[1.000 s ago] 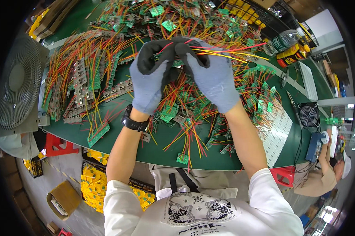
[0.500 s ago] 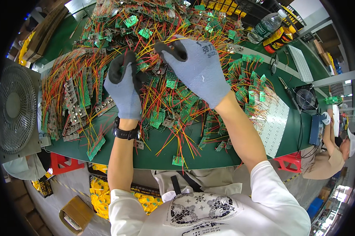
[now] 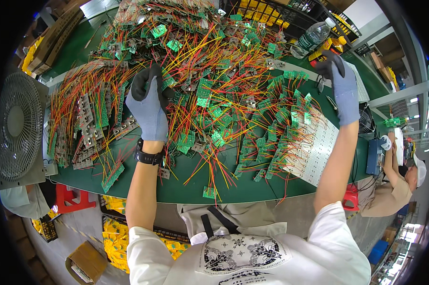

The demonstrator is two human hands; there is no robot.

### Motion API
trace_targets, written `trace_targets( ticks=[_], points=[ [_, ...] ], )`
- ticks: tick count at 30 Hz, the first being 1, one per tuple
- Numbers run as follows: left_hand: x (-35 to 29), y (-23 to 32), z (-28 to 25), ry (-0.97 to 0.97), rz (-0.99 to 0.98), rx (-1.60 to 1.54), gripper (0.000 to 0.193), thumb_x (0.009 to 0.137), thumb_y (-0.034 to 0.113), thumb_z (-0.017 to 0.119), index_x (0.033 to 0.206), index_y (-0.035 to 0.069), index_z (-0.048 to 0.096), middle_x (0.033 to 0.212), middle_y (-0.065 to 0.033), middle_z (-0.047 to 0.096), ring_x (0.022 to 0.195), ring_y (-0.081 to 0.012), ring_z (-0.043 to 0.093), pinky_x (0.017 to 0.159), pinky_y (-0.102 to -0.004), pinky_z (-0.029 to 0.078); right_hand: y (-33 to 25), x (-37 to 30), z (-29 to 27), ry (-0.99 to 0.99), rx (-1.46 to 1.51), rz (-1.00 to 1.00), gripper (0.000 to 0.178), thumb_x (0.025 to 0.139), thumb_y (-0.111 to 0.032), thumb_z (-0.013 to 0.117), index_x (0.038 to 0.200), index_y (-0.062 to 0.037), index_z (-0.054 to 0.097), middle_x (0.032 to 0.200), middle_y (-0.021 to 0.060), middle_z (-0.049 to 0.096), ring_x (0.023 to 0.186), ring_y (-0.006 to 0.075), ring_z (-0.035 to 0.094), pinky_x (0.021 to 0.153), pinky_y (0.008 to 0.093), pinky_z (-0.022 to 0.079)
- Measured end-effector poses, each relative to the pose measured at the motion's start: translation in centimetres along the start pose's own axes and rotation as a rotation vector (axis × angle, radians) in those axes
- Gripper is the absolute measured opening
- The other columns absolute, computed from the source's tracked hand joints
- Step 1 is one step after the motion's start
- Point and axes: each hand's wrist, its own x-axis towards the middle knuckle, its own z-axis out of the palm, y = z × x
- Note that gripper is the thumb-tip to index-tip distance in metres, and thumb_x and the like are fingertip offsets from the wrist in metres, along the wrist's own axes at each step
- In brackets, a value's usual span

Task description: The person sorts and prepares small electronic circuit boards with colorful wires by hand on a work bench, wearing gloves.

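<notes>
A broad heap of green circuit boards (image 3: 204, 90) with red and yellow wires covers the table. My left hand (image 3: 149, 107), in a blue-grey glove with black fingers, is at the heap's left-middle part. Its fingers are bent together; a small green board (image 3: 168, 81) shows right beside them, and what they pinch is hidden. My right hand (image 3: 343, 90), gloved the same way, is raised at the right, away from the heap. Its fingers are curled near the bottles and a pair of glasses (image 3: 322, 84), and anything in them is hidden.
A fan (image 3: 18, 128) stands at the left edge. At the right are a clear bottle (image 3: 313, 38), a yellow-capped bottle (image 3: 329, 49), a white perforated sheet (image 3: 314, 154) with wired boards on it and a blue box (image 3: 376, 156). Another person (image 3: 390, 190) sits at far right.
My right hand has moved from over the middle of the heap out to the right, by the bottles. My left hand has stayed nearly in place.
</notes>
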Motion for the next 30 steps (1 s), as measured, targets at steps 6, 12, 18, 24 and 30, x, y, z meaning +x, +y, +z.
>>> trace_targets(
  ticks=[6,12,18,24,30],
  points=[
    [-0.2,-0.2,0.6,-0.041,0.000,-0.007,0.016,0.091,0.014,0.064,0.102,0.001,0.064,0.080,0.0013,0.058,0.060,-0.0026,0.052,0.050,-0.0204,0.047,15.9,2.2,-8.2,-0.086,-0.864,0.204,0.062,0.087,-0.029,0.061,0.140,-0.0065,0.040,0.130,0.0208,0.055,0.121,0.0354,0.051,0.101,0.0381,0.040],
    [-0.1,-0.6,0.2,-0.051,-0.013,0.030,0.016,0.091,0.014,0.064,0.102,0.002,0.064,0.082,0.0018,0.058,0.066,-0.0019,0.052,0.052,-0.0204,0.050,16.7,1.7,-6.6,-0.349,-0.820,0.256,0.085,0.078,-0.034,0.070,0.146,-0.0043,0.029,0.139,0.0216,0.047,0.130,0.0343,0.044,0.107,0.0363,0.036],
    [-0.1,-0.3,0.2,-0.053,-0.018,0.046,0.015,0.092,0.012,0.062,0.102,0.002,0.064,0.083,0.0020,0.058,0.068,-0.0022,0.052,0.053,-0.0210,0.052,17.6,3.4,-5.7,-0.330,-0.861,0.210,0.082,0.078,-0.037,0.070,0.145,-0.0068,0.033,0.138,0.0219,0.048,0.127,0.0353,0.046,0.106,0.0374,0.037],
    [-0.2,-0.3,0.4,-0.054,-0.024,0.017,0.015,0.092,0.012,0.062,0.102,0.002,0.063,0.084,0.0018,0.058,0.067,-0.0024,0.053,0.053,-0.0212,0.052,18.8,4.6,-3.7,-0.186,-0.887,0.118,0.072,0.081,-0.040,0.067,0.139,-0.0061,0.041,0.127,0.0194,0.057,0.116,0.0351,0.054,0.097,0.0386,0.043],
    [0.1,-0.3,0.0,-0.035,-0.008,-0.002,0.015,0.092,0.014,0.062,0.102,0.002,0.063,0.078,0.0016,0.056,0.055,-0.0042,0.052,0.048,-0.0204,0.046,17.9,5.2,-4.1,-0.098,-0.578,0.046,0.043,0.090,-0.031,0.059,0.122,-0.0031,0.057,0.114,0.0198,0.063,0.106,0.0338,0.060,0.090,0.0375,0.046]
  ],
)
